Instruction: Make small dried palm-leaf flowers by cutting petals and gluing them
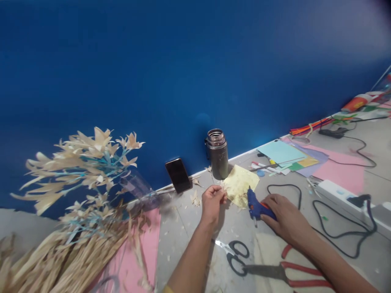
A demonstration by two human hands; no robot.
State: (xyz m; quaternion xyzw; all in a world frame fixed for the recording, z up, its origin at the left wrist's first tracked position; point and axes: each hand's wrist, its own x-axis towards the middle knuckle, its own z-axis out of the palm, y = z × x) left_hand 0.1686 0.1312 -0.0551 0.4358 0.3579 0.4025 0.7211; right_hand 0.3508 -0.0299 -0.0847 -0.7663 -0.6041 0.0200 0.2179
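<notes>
My left hand is closed in a pinch on a small pale strip next to a crumpled yellow sheet on the grey surface. My right hand is wrapped round the handle of a blue hot-glue gun, which rests on the surface with its nozzle pointing toward me. The gun's black cord trails off to the right. A dark metal flask with its lid off stands just behind the yellow sheet, against the blue wall.
A dark phone leans on the wall. A bouquet of dried-leaf flowers and loose husks lies at left over pink paper. Black-handled scissors and red-handled shears lie near me. Coloured papers and a white power strip are at right.
</notes>
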